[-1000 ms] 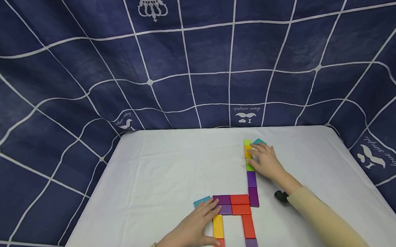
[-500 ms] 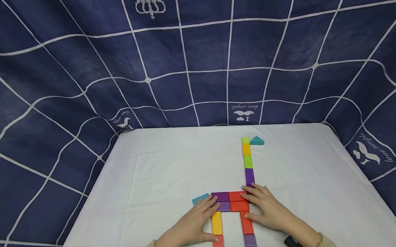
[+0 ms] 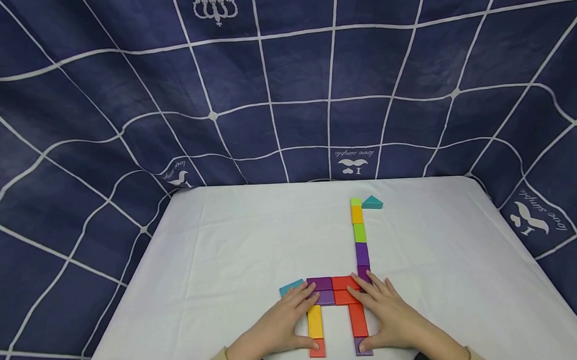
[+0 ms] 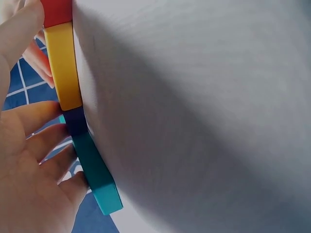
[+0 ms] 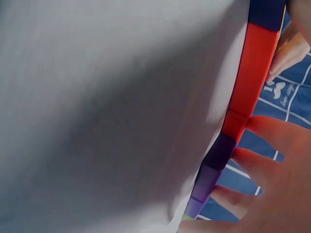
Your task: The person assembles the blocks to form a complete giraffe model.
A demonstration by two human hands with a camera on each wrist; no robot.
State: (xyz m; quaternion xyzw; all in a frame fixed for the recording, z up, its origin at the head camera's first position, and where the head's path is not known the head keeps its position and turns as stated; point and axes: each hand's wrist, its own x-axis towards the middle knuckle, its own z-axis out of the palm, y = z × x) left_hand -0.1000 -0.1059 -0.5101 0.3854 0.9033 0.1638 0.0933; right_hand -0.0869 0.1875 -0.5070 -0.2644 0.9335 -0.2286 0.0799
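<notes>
Flat coloured blocks form an animal-like figure in the head view. My left hand (image 3: 281, 324) rests at its left side, fingers over a teal block (image 3: 288, 289) and the purple blocks (image 3: 320, 284), thumb on an orange-red square (image 3: 318, 354) below a yellow block (image 3: 315, 323). Opposite, my right hand (image 3: 397, 319) spreads its fingers over the red blocks (image 3: 344, 283) and the dark purple block (image 3: 364, 273). Its thumb touches a purple square (image 3: 358, 341) under the red leg block (image 3: 357, 320). In the left wrist view, my fingertips meet the teal block's edge (image 4: 98, 172).
A column of purple (image 3: 362, 253), green (image 3: 359, 233), orange-yellow (image 3: 357, 214) and lime (image 3: 356, 202) blocks runs toward the far edge. A teal triangle (image 3: 372, 203) lies beside its top. White cloth (image 3: 252, 235) covers the table; a blue gridded curtain (image 3: 296, 126) hangs behind.
My right hand has come from the column's top down to the red blocks and right leg, its thumb lowering to the purple square. My left hand stays put. The view has shifted slightly.
</notes>
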